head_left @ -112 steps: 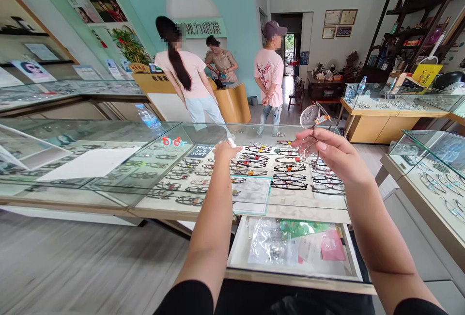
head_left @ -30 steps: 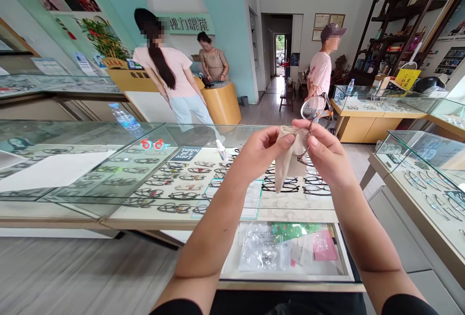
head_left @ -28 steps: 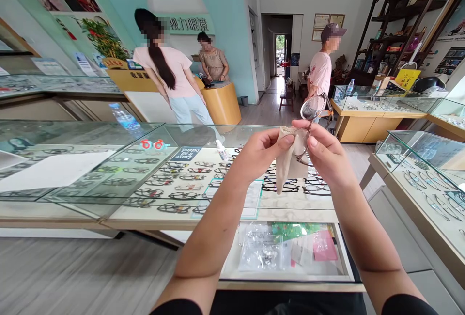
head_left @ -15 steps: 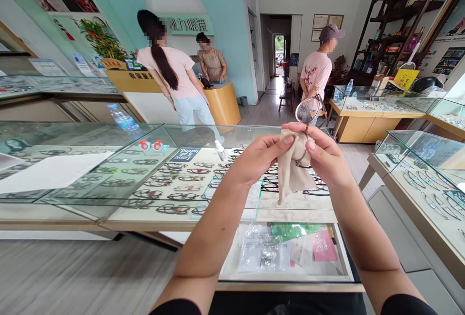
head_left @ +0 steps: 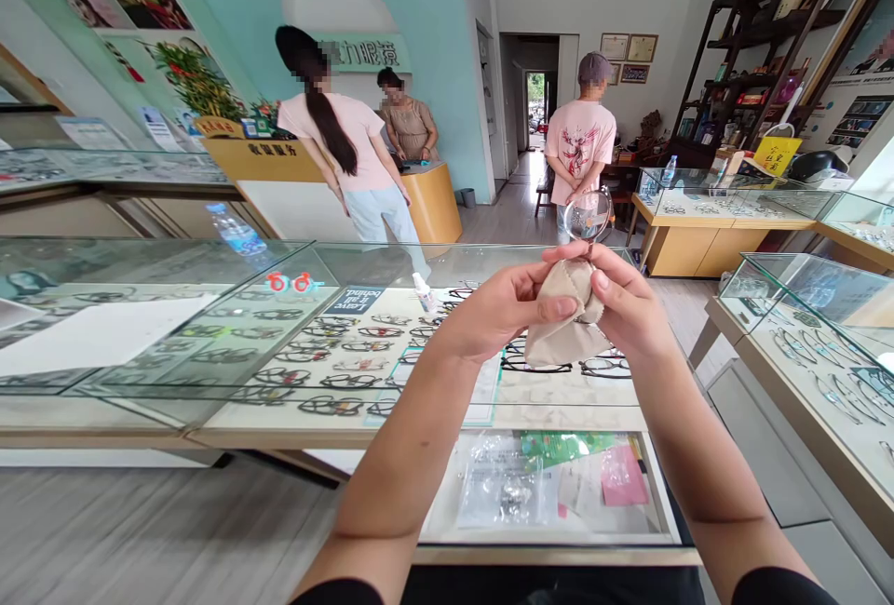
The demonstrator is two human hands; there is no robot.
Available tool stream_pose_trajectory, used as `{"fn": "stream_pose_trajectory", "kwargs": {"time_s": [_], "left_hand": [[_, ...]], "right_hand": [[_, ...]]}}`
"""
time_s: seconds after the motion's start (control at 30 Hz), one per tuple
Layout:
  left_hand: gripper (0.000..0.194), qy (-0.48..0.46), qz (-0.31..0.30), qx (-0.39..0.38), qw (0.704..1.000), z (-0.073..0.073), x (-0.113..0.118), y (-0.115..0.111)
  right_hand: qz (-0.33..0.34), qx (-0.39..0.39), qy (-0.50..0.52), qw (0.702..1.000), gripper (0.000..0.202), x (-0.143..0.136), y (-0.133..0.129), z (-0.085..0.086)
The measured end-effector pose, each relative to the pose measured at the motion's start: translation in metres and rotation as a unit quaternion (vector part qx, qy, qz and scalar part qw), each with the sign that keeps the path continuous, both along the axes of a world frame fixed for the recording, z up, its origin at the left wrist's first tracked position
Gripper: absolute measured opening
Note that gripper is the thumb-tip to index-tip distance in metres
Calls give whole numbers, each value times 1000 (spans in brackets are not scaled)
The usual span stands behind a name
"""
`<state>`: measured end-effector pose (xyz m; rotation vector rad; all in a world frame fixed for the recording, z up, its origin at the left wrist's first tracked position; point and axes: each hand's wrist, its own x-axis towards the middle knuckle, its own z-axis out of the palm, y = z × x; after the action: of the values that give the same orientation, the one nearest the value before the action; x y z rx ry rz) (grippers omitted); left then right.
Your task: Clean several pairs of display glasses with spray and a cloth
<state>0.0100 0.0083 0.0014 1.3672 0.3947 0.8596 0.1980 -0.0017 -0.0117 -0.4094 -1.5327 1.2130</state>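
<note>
A pair of eyeglasses (head_left: 588, 216) is held up in front of me over the glass counter, one lens showing above my fingers. The other lens is wrapped in a beige cleaning cloth (head_left: 562, 347). My left hand (head_left: 521, 300) pinches the cloth around that lens, its thumb pressed on the fabric. Closed on the frame near its middle, my right hand (head_left: 624, 293) has its thumb beside the cloth. The part of the frame under the cloth is hidden.
Below the hands, a glass display case (head_left: 279, 405) holds rows of eyeglasses. On it stand a small white spray bottle (head_left: 424, 292) and a water bottle (head_left: 236, 230); white paper (head_left: 104, 333) lies left. An open drawer (head_left: 551, 535) holds plastic bags. Several people stand beyond.
The cloth, hanging long before, is now bunched and folded over the lens by my left hand. A person in the background has turned away and shifted left.
</note>
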Motion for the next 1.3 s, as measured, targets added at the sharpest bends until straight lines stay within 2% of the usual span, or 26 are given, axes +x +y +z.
{"fn": "stream_pose_trajectory", "kwargs": {"time_s": [0.23,0.43,0.57,0.8,0.93,1.07,1.17,1.3], "left_hand": [[49,12,21,55,998,0,6,-7],[54,57,55,113,990,4,9,-15],[59,69,81,117,987,2,13,-16],[55,14,127,142,982,-6,19,-14],[54,-12,190,149,970,-6,24,-18],[57,-40,255,140,956,-5,29,-20],[59,-54,278,141,949,-5,31,-20],[58,-54,276,181,943,-4,30,-22]], "right_hand": [[-7,5,3,1000,47,1,-1,-1],[27,8,23,999,34,0,2,-2],[1,9,10,1000,41,-3,0,-2],[-47,42,-54,997,51,-2,-8,1],[-60,85,-69,992,57,-1,-13,3],[-60,87,-86,991,64,-3,-15,3],[-53,83,-86,991,62,-4,-15,2],[-41,88,-49,994,52,-6,-15,2]]}}
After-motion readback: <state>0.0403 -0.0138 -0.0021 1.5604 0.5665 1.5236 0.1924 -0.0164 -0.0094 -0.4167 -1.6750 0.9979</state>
